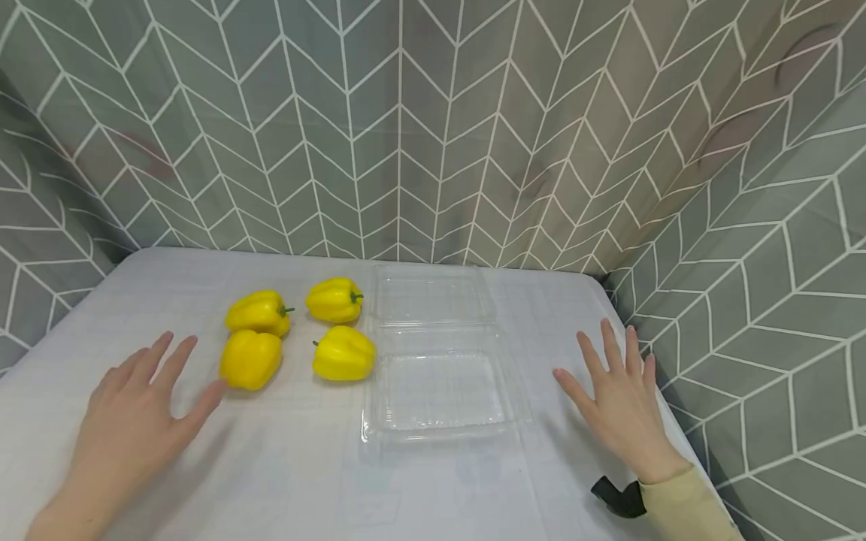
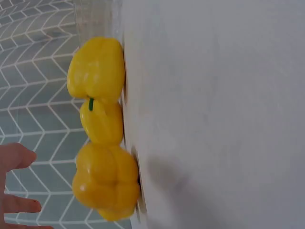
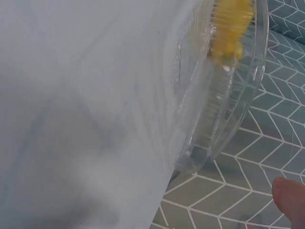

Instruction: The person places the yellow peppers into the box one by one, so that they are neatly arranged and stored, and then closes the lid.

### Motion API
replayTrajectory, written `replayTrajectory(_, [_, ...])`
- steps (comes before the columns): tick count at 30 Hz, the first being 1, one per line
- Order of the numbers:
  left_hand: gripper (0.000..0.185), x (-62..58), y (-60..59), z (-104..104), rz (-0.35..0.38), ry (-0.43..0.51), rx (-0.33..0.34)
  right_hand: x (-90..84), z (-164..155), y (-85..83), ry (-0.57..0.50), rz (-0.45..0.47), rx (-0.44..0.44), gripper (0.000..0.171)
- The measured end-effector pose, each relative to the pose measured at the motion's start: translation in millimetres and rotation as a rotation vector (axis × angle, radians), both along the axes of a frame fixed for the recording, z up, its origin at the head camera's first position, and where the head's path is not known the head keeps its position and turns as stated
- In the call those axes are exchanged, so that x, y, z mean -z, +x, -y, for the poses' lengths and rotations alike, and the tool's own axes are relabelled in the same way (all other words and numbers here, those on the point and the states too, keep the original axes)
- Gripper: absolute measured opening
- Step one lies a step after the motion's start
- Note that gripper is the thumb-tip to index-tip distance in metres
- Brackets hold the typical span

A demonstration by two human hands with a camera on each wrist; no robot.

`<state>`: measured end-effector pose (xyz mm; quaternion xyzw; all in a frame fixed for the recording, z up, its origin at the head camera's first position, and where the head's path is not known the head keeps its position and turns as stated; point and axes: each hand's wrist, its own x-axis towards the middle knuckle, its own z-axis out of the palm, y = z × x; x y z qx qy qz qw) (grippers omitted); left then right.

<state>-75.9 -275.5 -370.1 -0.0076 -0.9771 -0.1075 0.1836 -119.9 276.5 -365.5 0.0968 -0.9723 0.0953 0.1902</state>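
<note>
Two yellow bell peppers, a rear one and a front one, sit close together on the left of the table. To their right lie two more, a back pepper and a nearer pepper. A clear plastic clamshell box lies unfolded beside them, its far half toward the back wall. My left hand is spread over the table, thumb close to the front left pepper, holding nothing. Fingers spread, my right hand hovers right of the box, also holding nothing.
A white cloth covers the table. Grey curtains with a white chevron pattern hang behind and at both sides. A black strap or mount is at my right wrist, beside a beige sleeve.
</note>
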Motion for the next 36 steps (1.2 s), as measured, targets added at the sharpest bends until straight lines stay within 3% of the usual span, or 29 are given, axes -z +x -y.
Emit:
replayTrajectory(10, [0.057,-8.8,-7.7,-47.4,-0.051,0.154,0.101,5.1,13.6,-1.0,-0.093,-0.010,-0.046,0.062])
replayTrajectory(19, [0.050,-4.4,-15.8,-78.2,0.037,0.212,0.165,13.2,22.8,-3.5,-0.147,-0.054,-0.098,0.053])
replayTrajectory(29, [0.033,2.5,-23.1,-106.8,0.098,0.307,0.280,20.4,32.9,-2.3,-0.291,0.005,-0.115,0.047])
replayTrajectory(36, [0.036,14.2,-24.1,-122.5,0.232,0.448,0.335,24.2,39.4,-0.7,-0.370,0.058,-0.132,0.044])
